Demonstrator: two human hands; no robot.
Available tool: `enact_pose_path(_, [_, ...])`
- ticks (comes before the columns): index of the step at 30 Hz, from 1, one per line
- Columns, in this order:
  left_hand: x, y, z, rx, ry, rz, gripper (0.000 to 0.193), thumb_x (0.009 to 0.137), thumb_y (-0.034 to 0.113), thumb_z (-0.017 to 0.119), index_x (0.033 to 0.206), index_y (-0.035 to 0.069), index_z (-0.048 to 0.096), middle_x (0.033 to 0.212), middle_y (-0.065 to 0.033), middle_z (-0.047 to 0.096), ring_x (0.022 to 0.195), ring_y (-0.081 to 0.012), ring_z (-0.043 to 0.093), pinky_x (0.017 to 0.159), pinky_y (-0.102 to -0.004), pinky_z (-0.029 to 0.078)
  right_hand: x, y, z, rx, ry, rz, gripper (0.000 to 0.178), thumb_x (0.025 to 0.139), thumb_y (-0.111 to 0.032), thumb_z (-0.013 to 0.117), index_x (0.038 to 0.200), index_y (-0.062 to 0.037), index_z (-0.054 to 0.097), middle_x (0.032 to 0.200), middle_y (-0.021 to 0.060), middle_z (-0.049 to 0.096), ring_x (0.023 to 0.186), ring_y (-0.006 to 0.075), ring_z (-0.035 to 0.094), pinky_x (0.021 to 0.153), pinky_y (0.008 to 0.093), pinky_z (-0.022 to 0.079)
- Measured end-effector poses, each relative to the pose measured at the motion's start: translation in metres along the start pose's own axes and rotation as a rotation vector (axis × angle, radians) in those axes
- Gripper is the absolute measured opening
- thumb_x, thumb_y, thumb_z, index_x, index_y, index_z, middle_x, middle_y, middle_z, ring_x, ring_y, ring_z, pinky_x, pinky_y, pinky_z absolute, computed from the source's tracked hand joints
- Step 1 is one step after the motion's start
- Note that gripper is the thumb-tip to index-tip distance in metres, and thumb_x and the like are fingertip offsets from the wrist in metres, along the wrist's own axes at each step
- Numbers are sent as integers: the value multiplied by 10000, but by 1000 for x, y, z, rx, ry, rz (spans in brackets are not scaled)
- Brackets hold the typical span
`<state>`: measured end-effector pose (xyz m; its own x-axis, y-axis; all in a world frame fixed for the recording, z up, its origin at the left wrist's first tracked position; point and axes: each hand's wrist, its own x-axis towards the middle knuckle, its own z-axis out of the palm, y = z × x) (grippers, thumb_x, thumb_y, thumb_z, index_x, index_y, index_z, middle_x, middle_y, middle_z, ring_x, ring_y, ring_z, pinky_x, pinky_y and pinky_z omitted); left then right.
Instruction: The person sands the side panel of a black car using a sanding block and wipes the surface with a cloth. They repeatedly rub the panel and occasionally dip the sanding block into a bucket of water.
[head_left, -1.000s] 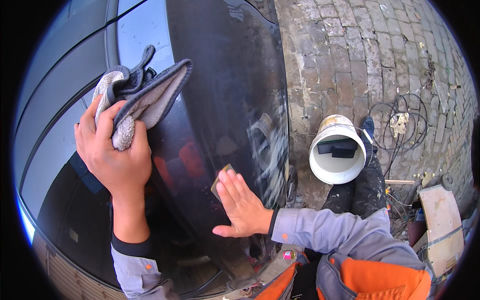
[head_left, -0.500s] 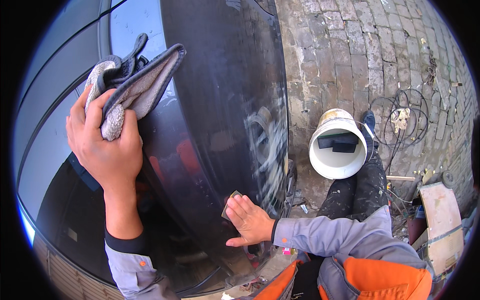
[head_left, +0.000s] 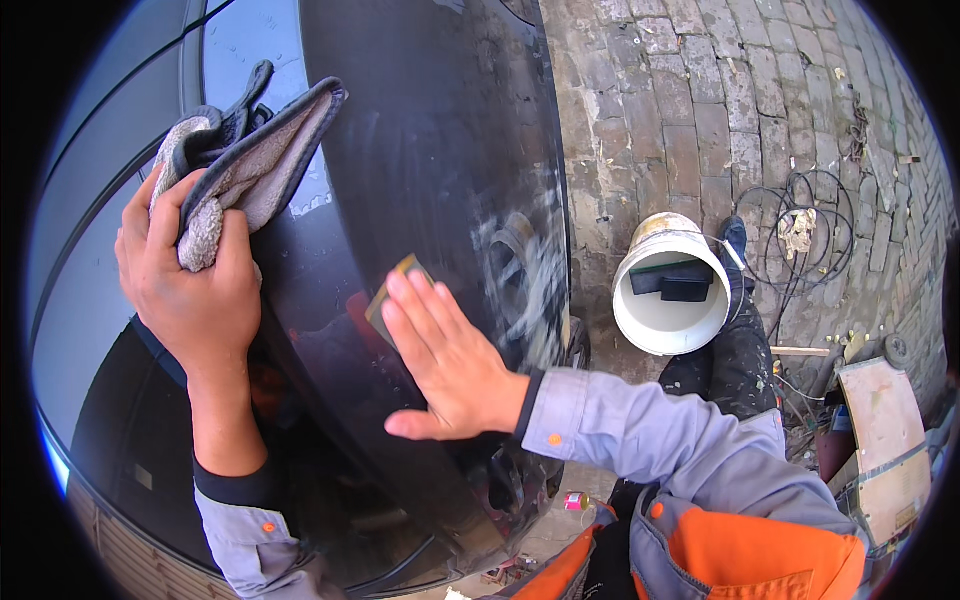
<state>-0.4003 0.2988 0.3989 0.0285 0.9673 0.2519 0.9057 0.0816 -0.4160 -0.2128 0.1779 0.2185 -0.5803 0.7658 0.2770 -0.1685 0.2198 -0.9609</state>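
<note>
A grey towel (head_left: pixel 262 178) with dark edging is bunched in my left hand (head_left: pixel 195 295), its fingers curled around it against the dark car (head_left: pixel 425 130). My right hand (head_left: pixel 455 375) lies flat on the car's side panel, fingers straight and thumb spread away. Under those fingers is a thin piece of sandpaper (head_left: pixel 378 313), dark with a yellowish edge; the hand covers most of it. Whitish smears (head_left: pixel 545 295) mark the panel just right of my fingertips, around the reflection of a wheel. Water drops sit on the paint near the towel.
A white bucket (head_left: pixel 668 335) with dark blocks inside stands by my feet on the brick paving (head_left: pixel 690 130). Farther right lies a coiled black cable (head_left: pixel 850 235). A worn board (head_left: pixel 880 430) and clutter lie at the lower right.
My right hand has slid up and to the left across the panel with the sandpaper. My left hand still holds the towel; the whole view has shifted slightly.
</note>
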Motion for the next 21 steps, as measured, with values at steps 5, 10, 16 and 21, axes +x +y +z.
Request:
enact_pose_path(5, [3, 1, -2, 11, -5, 4, 311, 823, 110, 778, 1132, 99, 816, 1348, -139, 745, 1221, -373, 681, 1098, -465, 489, -65, -12, 16, -22, -54, -23, 1139, 1014, -744, 567, 1732, 58, 196, 1793, 329, 209, 1672, 503, 187, 1341, 597, 208])
enact_pose_path(10, [4, 2, -4, -2, -15, -6, 315, 820, 103, 781, 1134, 95, 809, 1343, -142, 740, 1218, -378, 677, 1089, -473, 484, 107, 56, -27, -247, 111, -40, 1109, 1048, -729, 509, 1715, 94, 181, 1789, 349, 164, 1665, 525, 167, 1361, 580, 152])
enact_pose_path(16, [6, 6, -7, -6, -30, -32, 299, 816, 100, 781, 1113, 96, 810, 1342, -142, 737, 1220, -383, 674, 1098, -484, 479, -24, -3, -2, 6, 15, 48, 1150, 1034, -737, 542, 1728, 90, 147, 1784, 363, 175, 1664, 535, 173, 1353, 597, 169])
enact_pose_path(21, [6, 7, -7, -12, -32, -28, 297, 804, 91, 773, 1099, 96, 809, 1339, -155, 735, 1233, -391, 673, 1120, -486, 467, -81, 2, 17, -38, -45, -29, 1191, 1003, -768, 582, 1743, 56, 143, 1780, 338, 218, 1665, 521, 180, 1347, 601, 189])
